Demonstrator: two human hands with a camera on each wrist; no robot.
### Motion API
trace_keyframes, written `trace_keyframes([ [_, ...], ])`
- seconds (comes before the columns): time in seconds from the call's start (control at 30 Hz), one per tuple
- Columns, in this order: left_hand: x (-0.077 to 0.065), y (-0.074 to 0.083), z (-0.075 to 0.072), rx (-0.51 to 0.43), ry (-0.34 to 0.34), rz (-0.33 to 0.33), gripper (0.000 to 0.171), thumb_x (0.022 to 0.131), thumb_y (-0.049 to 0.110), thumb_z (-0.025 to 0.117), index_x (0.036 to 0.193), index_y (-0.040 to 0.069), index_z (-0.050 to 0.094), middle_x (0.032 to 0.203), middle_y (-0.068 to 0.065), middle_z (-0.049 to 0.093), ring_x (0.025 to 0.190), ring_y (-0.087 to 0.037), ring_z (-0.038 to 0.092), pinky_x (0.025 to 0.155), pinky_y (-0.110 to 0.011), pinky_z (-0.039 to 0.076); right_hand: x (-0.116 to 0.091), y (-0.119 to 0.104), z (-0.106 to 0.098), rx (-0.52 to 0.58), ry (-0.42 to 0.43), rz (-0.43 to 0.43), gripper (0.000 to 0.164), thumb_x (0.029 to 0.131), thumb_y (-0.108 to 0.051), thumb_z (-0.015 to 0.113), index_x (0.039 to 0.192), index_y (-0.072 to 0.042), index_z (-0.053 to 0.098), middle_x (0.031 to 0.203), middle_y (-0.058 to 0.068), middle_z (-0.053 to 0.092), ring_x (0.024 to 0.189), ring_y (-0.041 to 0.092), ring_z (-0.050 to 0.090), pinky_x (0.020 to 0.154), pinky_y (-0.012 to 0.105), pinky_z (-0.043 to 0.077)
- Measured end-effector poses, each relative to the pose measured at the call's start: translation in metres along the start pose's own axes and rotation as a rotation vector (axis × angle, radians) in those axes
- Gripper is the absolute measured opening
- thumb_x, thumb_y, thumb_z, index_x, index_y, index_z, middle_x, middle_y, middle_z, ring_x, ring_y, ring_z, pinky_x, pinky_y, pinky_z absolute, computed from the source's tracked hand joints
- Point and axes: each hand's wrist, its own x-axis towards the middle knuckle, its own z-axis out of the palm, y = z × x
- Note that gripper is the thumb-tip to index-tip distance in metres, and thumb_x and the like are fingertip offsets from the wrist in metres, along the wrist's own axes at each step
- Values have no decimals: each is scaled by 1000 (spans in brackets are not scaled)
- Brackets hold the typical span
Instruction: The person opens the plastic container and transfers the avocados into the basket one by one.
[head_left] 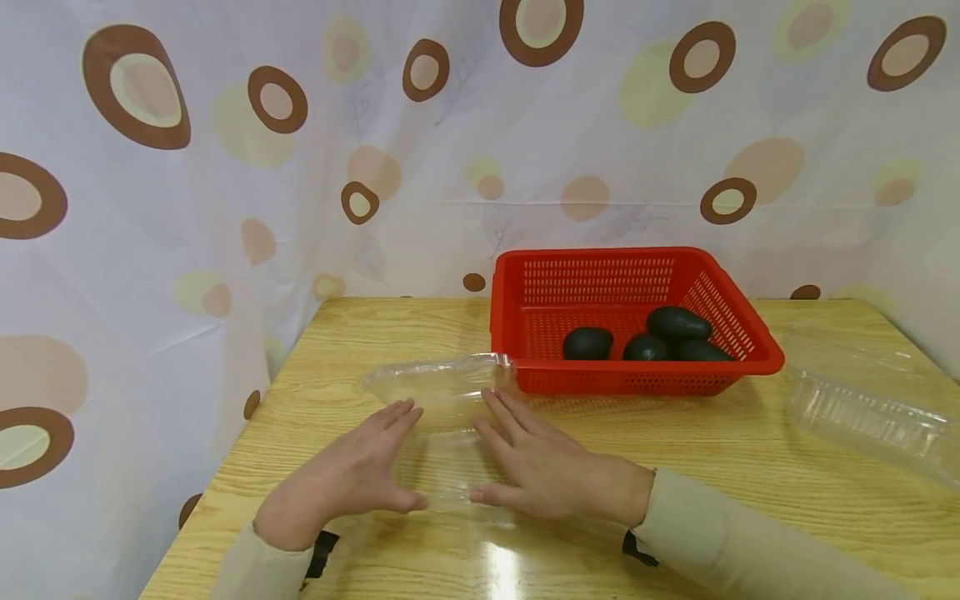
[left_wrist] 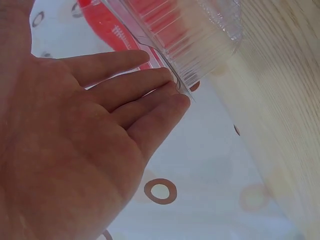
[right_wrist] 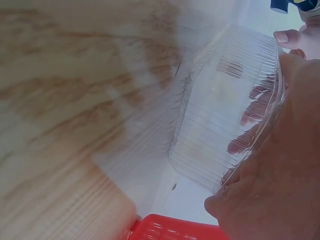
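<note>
A clear plastic clamshell container [head_left: 450, 454] lies on the table between the two hands, its thin outline hard to make out. My left hand [head_left: 345, 471] is at its left side, thumb spread from the fingers; in the left wrist view the straight fingertips [left_wrist: 177, 102] touch the container's rim [left_wrist: 165, 57]. From the right, my right hand [head_left: 543, 462] reaches in with fingers extended and the thumb apart. In the right wrist view that hand [right_wrist: 285, 170] lies along the edge of the ribbed container [right_wrist: 215, 115], with fingers partly seen through the plastic.
A red basket [head_left: 600, 377] stands behind and to the right, with several dark avocados [head_left: 675, 323] inside. Another clear plastic container [head_left: 870, 408] lies open at the right. A patterned curtain [head_left: 450, 167] hangs behind the wooden table [head_left: 645, 433].
</note>
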Motion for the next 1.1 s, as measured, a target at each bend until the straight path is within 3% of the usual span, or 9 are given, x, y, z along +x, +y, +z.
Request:
trace_keyframes([
  [0.47,-7,-9,-6,-15,35,-25,103,74,41,85,152,-1,33,158,-22,32,146,-40,33,114,-56,37,23,0,-5,-6,-26,-50,89,96,-70,36,159,-10,19,167,15,-11,155,37,-4,125,51,16],
  [0.77,-6,-15,-8,4,52,-37,102,75,42,84,152,-2,33,158,-24,32,145,-41,34,112,-57,38,37,9,-5,5,-51,-74,92,94,-74,34,160,-12,18,167,11,-12,155,31,-8,125,49,15],
  [0.93,-4,-17,-7,-4,50,-55,101,76,41,83,152,-2,33,159,-24,30,146,-41,32,113,-57,37,42,13,-3,61,-47,-73,95,92,-75,38,160,-12,16,168,9,-11,155,29,-8,125,49,15],
  [1.1,-3,-20,-8,27,50,-60,100,77,41,82,152,-3,32,159,-25,29,146,-43,30,112,-58,38,48,17,-1,142,11,-67,97,91,-72,48,160,-11,16,168,6,-5,156,26,-6,125,48,15],
])
